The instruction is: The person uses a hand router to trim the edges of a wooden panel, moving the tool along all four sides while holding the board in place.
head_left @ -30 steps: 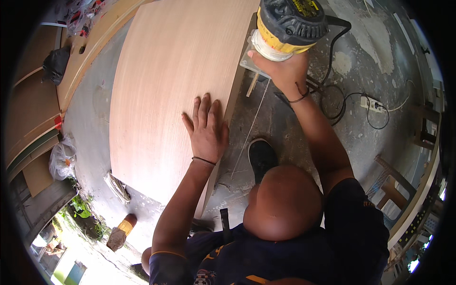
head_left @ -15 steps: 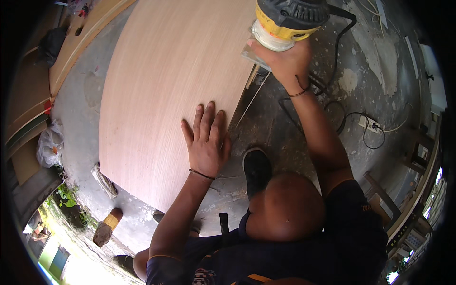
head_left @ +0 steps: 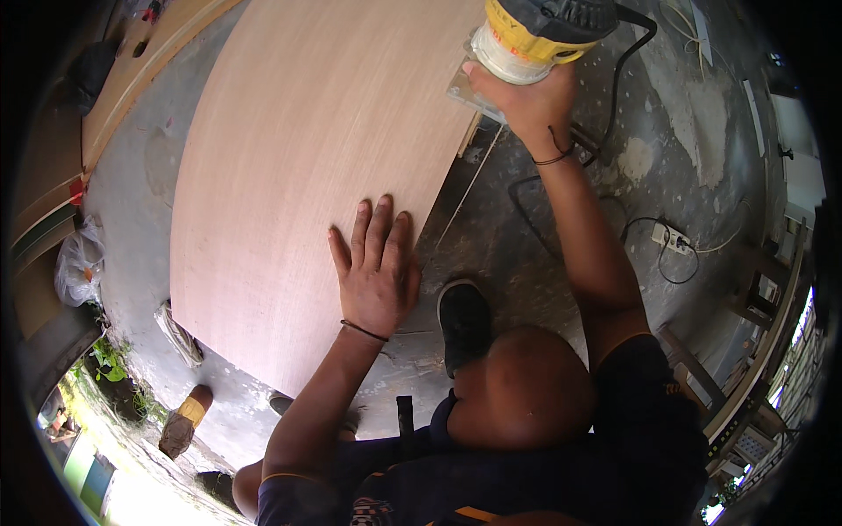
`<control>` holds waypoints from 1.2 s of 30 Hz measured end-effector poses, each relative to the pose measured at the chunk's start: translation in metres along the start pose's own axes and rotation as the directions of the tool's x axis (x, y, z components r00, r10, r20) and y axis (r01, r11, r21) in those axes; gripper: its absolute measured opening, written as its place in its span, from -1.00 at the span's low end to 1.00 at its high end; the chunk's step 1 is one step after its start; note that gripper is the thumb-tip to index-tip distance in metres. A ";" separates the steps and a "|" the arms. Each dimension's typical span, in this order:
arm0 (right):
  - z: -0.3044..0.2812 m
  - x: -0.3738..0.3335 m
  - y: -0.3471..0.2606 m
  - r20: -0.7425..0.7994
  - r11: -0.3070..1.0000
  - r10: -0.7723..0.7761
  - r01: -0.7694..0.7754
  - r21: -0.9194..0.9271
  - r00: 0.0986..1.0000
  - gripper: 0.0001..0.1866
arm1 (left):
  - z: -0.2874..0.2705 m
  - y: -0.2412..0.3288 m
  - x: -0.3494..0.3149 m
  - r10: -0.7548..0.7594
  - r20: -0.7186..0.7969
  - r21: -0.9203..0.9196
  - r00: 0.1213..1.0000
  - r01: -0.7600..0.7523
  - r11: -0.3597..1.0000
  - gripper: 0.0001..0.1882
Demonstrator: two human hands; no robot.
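Note:
A large pale wood-grain panel [head_left: 289, 175] lies in front of me. My left hand [head_left: 377, 276] rests flat on it near its right edge, fingers spread. At the far right edge of the panel, my right hand [head_left: 535, 105] grips a yellow and black trim router [head_left: 548, 31]. The thumb and palm wrap round the pale, clear lower part of its body. Its clear base plate [head_left: 474, 92] overlaps the panel's edge. The router's bit is hidden, and its top is cut off by the frame.
A black cord [head_left: 618, 83] runs from the router down to the stained concrete floor. A white power strip [head_left: 673, 238] lies at the right. Boards [head_left: 132, 88] and a clear plastic bag [head_left: 79, 263] are at the left. My dark shoe [head_left: 463, 316] stands beside the panel.
The whole view has shifted slightly. The router and my right hand have moved a little to the right in the picture; my left hand keeps its place on the panel.

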State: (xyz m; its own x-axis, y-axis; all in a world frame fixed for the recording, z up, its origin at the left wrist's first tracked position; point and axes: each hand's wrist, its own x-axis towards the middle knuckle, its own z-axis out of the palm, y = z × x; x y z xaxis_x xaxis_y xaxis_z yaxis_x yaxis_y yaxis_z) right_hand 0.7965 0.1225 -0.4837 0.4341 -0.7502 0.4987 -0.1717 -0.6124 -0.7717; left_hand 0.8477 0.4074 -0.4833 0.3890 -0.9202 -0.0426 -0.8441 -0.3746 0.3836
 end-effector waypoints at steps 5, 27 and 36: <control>-0.004 0.024 0.006 0.065 0.995 -0.028 0.022 0.092 0.997 -0.57 | -0.003 0.001 0.001 -0.012 0.013 -0.001 1.000 0.012 1.000 -0.33; -0.006 0.071 0.032 -0.038 0.999 0.042 -0.043 -0.011 0.998 -0.30 | 0.000 -0.002 -0.002 -0.006 0.032 0.036 0.999 0.005 0.999 -0.32; -0.011 0.085 0.050 -0.034 0.998 -0.011 0.009 -0.056 0.999 -0.26 | -0.001 -0.001 -0.001 -0.005 0.036 0.049 0.999 0.003 0.999 -0.36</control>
State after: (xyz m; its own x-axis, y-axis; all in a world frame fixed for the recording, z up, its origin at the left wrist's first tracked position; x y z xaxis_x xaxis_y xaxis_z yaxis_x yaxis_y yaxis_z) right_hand 0.8149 0.0255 -0.4761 0.4053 -0.7514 0.5207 -0.2166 -0.6323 -0.7438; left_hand 0.8488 0.4089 -0.4831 0.3795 -0.9219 -0.0772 -0.8599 -0.3823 0.3381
